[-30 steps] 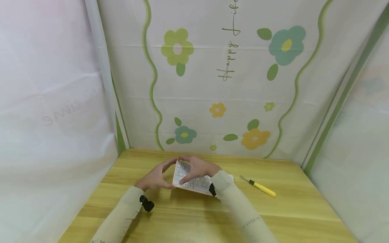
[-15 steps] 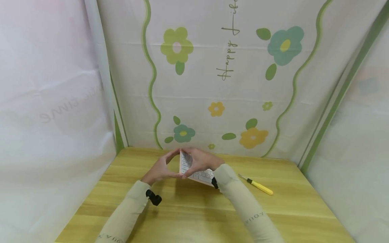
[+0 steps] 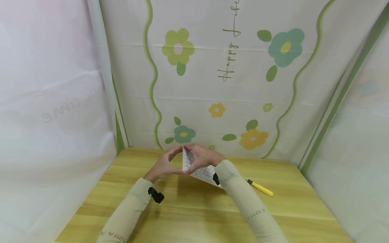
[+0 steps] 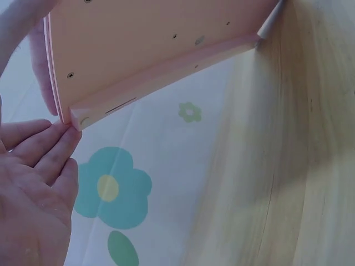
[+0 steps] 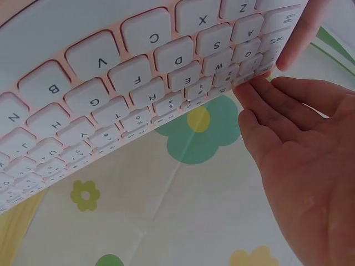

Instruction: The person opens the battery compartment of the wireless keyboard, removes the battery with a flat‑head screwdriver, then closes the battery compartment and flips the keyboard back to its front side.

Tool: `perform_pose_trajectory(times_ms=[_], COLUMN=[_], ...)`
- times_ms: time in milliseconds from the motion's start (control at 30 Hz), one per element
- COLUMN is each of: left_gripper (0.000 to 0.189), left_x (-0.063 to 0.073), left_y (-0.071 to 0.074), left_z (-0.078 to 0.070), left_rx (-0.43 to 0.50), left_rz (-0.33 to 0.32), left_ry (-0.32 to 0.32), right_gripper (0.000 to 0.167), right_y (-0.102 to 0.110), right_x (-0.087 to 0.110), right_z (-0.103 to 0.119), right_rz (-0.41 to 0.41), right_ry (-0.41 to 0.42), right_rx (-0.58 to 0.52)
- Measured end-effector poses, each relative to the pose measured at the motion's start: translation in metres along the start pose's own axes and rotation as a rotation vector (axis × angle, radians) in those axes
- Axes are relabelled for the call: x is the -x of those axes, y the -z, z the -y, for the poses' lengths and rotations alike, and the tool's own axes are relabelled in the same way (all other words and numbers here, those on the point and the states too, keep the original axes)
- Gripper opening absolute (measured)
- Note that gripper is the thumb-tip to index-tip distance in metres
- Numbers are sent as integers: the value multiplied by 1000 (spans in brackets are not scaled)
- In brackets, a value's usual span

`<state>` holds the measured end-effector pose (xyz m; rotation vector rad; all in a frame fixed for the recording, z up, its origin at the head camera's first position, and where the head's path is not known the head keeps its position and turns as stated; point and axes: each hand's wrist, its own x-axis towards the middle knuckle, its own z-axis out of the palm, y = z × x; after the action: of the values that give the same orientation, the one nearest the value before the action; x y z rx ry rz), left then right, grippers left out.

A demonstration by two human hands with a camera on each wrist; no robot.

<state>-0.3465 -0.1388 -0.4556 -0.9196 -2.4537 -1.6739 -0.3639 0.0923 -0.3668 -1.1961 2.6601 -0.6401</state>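
A pink keyboard (image 3: 205,173) with white keys is tilted up, its left end raised off the table. My left hand (image 3: 161,167) grips that left end, fingertips at the far corner and thumb at the near one. Over the keys, my right hand (image 3: 203,158) spans the same end, thumb on the near edge and fingers on the far edge. The left wrist view shows the screwed pink underside of the keyboard (image 4: 150,50); the right wrist view shows its letter keys close up. My right sleeve hides the keyboard's right end in the head view.
A screwdriver (image 3: 262,189) with a yellow handle lies to the right on the wooden table (image 3: 182,216), its tip hidden behind my right sleeve. A flower-printed curtain (image 3: 194,84) hangs behind the table's back edge, with white curtains at both sides.
Both hands have raised the keyboard's left end and shifted it slightly right and away. My right thumb has moved from over the keys to the near edge. The screwdriver stays put.
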Motion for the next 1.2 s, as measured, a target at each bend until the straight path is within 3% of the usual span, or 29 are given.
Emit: perform_pose_trajectory(times_ms=[367,533,700,933,1067,1200], left_gripper=[113,115,119,115,114,117], left_x=[-17,-15,-11,-5,-4,-12], left_y=[-16,-30,-50,-78,-92,-109], left_z=[-15,-7,6,19,22,19], left_rx=[62,86,106,51,12,-3], left_rz=[34,71,123,198,219,240], left_ry=[-27,-1,21,54,83,108], right_gripper=[115,118,118,109,103,99], right_y=[30,51,70,85,88,89], right_x=[18,41,78,134,147,149], right_z=[-15,-22,-38,-72,-84,-88], right_rz=[-21,-55,-98,-198,-285,-352], right_ry=[5,-19,17,64,86,115], right_rx=[-42,-85,-127,-302,-453,-523])
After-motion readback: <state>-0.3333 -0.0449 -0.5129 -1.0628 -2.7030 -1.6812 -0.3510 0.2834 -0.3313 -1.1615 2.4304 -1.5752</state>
